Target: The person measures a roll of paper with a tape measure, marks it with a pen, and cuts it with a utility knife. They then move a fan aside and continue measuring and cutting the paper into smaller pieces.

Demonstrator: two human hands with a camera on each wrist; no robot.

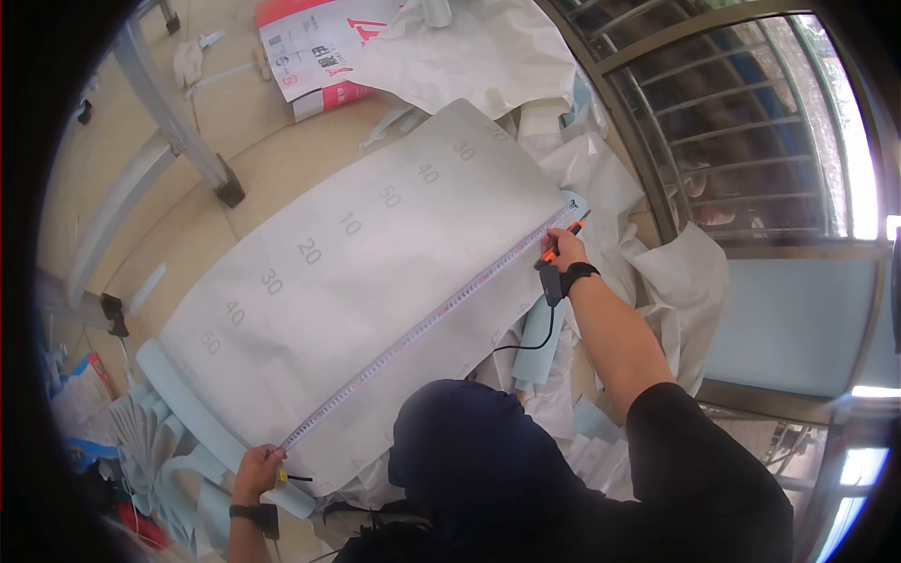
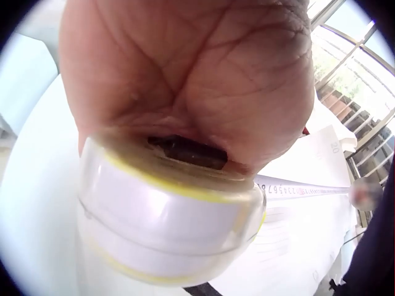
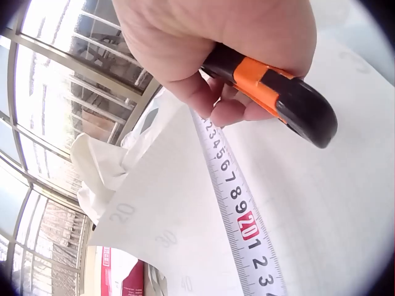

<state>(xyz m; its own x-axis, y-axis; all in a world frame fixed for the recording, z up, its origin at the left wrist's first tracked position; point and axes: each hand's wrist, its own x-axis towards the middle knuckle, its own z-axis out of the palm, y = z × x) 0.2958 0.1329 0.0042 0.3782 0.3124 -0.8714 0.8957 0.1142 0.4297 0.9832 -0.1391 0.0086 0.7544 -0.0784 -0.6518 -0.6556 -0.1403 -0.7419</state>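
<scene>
A tape measure blade (image 1: 404, 347) stretches diagonally over a large whitish sheet (image 1: 375, 272) printed with grey numbers. At the sheet's near left end, my left hand (image 1: 255, 471) holds the tape measure case (image 2: 173, 228), a clear round housing with yellow edges, against the palm. Near the far right edge, my right hand (image 1: 568, 249) grips an orange and black utility knife (image 3: 256, 80). Its fingertips (image 3: 228, 114) are right at the blade, a little above the red 20 mark in the right wrist view. The hand hides part of the blade there.
A pale blue roll (image 1: 202, 413) lies along the sheet's left end. Crumpled white sheeting (image 1: 676, 291) is heaped at the right, beside a barred window (image 1: 751, 131). A metal ladder leg (image 1: 178, 113) stands upper left. A red and white box (image 1: 314, 56) lies beyond the sheet.
</scene>
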